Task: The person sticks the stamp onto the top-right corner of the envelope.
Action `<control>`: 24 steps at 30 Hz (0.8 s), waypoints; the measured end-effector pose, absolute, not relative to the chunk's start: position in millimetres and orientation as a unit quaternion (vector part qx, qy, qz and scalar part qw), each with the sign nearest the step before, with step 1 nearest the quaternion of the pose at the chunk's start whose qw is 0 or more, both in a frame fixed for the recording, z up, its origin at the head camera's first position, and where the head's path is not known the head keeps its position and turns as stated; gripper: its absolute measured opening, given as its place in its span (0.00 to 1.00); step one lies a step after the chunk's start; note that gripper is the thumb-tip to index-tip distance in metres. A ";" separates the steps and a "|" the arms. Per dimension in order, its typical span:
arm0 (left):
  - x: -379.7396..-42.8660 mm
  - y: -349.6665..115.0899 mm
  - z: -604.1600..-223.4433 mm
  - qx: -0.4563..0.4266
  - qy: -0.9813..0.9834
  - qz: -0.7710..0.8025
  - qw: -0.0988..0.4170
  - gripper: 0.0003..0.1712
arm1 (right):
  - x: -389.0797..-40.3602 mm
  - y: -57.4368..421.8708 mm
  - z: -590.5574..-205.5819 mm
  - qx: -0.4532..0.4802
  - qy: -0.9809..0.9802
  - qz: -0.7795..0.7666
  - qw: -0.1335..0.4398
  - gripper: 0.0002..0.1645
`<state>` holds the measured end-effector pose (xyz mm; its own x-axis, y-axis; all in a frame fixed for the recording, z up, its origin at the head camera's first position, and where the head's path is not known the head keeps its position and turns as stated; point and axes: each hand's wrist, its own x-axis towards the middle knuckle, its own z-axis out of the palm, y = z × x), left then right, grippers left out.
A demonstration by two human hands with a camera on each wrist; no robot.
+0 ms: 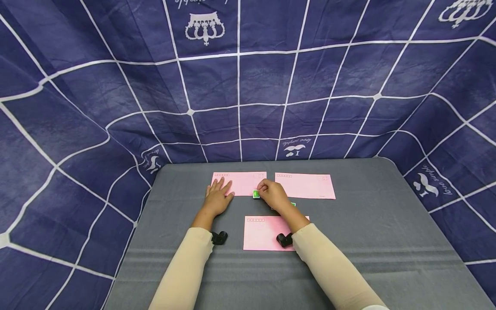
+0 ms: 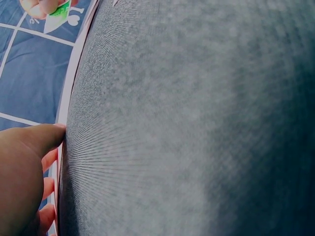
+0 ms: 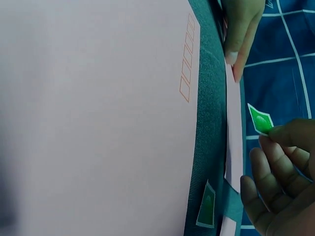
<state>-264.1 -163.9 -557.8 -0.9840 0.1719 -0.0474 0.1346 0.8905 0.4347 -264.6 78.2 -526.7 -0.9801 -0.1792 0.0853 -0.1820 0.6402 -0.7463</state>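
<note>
My left hand (image 1: 217,200) rests with fingers spread on the lower left part of a pink envelope (image 1: 244,183) at the back left. In the left wrist view its thumb (image 2: 47,135) lies at the envelope's near edge. Between thumb and forefinger, my right hand (image 1: 274,194) pinches a green postage stamp (image 3: 262,120) with a white border. From the head view, that stamp overlaps the lower right edge of the same envelope. Another green stamp (image 3: 206,206) lies on the grey cloth, mostly hidden behind the right wrist in the head view.
A second pink envelope (image 1: 306,186) lies at the back right. Nearer the body is a third envelope (image 1: 261,234), partly under the right forearm. All rest on a grey cloth-covered table (image 1: 174,267), bounded by a blue curtain (image 1: 263,82) with white lines.
</note>
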 end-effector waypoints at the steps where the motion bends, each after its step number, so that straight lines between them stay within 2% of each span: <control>1: -264.0 -163.9 -557.2 0.078 0.972 0.219 0.044 0.33 | -265.0 78.2 -526.6 0.098 -0.905 0.415 0.003 0.03; 5: -263.5 -163.5 -555.5 0.078 0.972 0.218 0.044 0.33 | -267.5 79.0 -526.6 0.090 -0.901 0.424 0.002 0.03; 15: -262.1 -163.3 -553.2 0.075 0.971 0.223 0.044 0.32 | -278.0 83.0 -528.4 0.050 -0.870 0.488 -0.043 0.02; 24: -260.4 -162.0 -550.7 0.073 0.971 0.221 0.045 0.32 | -289.0 84.9 -528.9 0.036 -0.858 0.511 -0.041 0.04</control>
